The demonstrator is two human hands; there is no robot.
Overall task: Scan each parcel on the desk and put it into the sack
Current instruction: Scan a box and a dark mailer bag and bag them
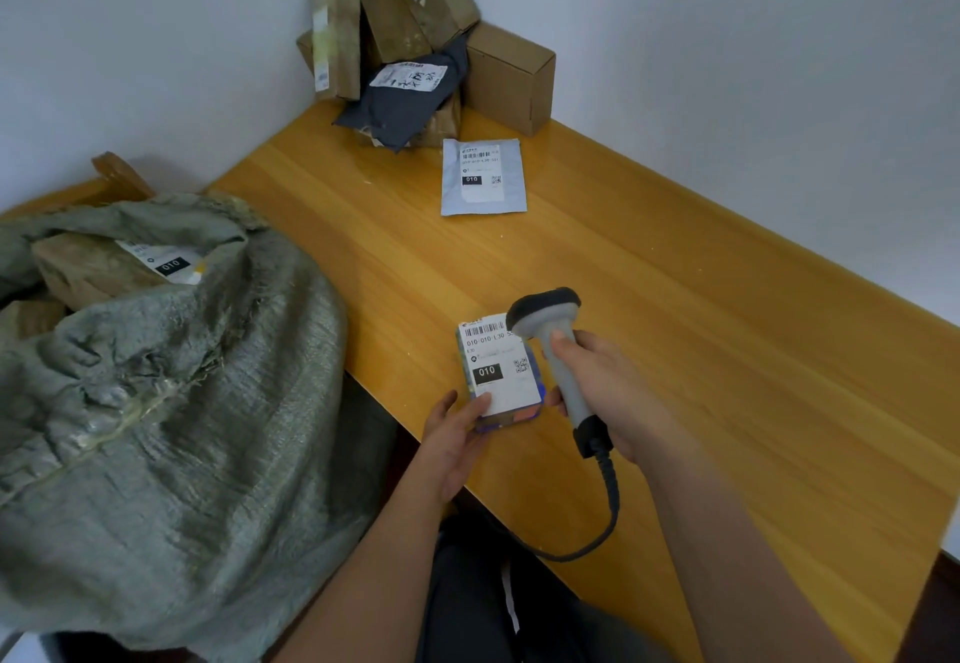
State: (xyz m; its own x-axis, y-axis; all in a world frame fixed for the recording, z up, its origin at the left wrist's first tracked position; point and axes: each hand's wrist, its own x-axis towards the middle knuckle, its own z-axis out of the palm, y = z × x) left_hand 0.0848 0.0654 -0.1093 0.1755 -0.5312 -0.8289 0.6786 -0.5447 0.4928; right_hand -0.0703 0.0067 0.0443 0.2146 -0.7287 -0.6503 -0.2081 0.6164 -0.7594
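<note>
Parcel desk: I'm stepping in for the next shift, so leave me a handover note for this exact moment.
Left hand holds the small labelled parcel at the desk's near edge. Right hand grips the scanner, its head over the label.
Done: at least one labelled box lies in the sack, left of the desk.
Left: sack this parcel, then the flat mailer and the corner pile.

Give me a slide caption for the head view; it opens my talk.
Right hand aims scanner at small parcel held by left hand, beside open sack.
</note>
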